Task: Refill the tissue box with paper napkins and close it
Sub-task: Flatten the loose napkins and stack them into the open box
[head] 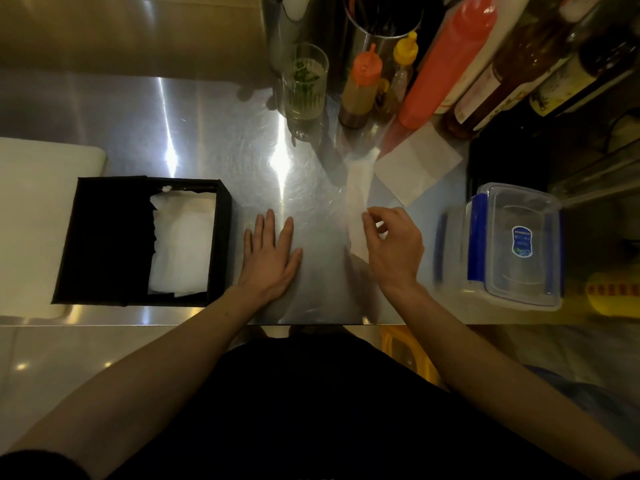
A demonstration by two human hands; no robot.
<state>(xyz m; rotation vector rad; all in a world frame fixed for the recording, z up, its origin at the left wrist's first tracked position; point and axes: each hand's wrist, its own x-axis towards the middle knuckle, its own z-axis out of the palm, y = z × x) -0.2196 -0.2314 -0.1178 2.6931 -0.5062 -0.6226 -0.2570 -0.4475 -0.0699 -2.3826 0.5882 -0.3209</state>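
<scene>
A black tissue box [221, 237] lies on the steel counter at the left, its lid slid partly aside. White napkins [181, 240] show through the uncovered right half. My left hand [272, 254] rests flat on the counter just right of the box, fingers apart. My right hand [393, 244] pinches a thin white napkin [360, 192], blurred and lifted off the counter. A stack of folded napkins [419, 162] lies farther back to the right.
A clear plastic container with blue clips [502, 244] stands at the right. Sauce bottles [446, 64], an orange-capped squeeze bottle [362, 88], a glass with herbs [304, 84] and a steel utensil holder [381, 32] line the back. A white board [31, 216] lies at the far left.
</scene>
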